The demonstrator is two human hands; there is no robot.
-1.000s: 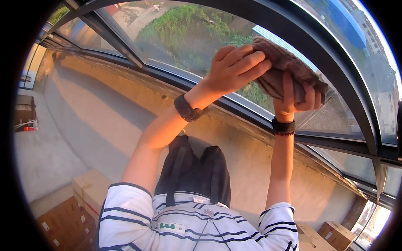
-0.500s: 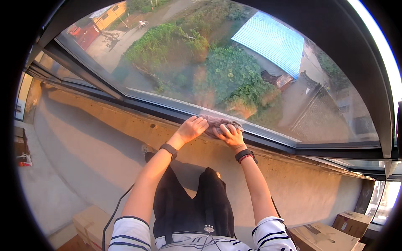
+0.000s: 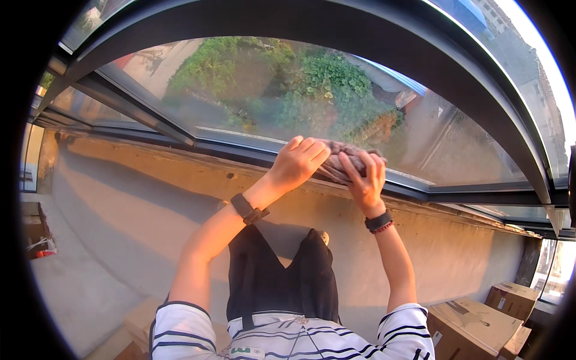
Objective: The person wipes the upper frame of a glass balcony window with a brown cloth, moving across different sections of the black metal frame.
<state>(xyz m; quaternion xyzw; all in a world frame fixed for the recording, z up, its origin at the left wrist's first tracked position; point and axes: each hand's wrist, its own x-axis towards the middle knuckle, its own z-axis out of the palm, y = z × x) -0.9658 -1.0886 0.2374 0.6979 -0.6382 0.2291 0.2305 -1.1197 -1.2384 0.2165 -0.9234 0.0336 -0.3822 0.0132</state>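
Note:
A folded, brownish-pink cloth (image 3: pixel 343 157) is held against the lower part of the window glass (image 3: pixel 234 90), just above the dark frame rail. My left hand (image 3: pixel 298 161) grips the cloth's left end, fingers curled over it. My right hand (image 3: pixel 366 180) grasps its right portion, with fingers reaching up over the cloth. Both hands are side by side in front of the pane. Through the glass show green plants, a path and part of a blue roof.
Dark metal frame bars (image 3: pixel 336 27) arch over and beside the pane. A concrete ledge and wall (image 3: pixel 132 204) run below the window. Cardboard boxes (image 3: pixel 471 324) stand at the lower right, more at the lower left. A dark box (image 3: pixel 33 228) sits at the far left.
The cloth and both hands first dropped from high on the right pane to the bottom rail. Since then they have shifted slightly up and rightward, and the head view has shifted.

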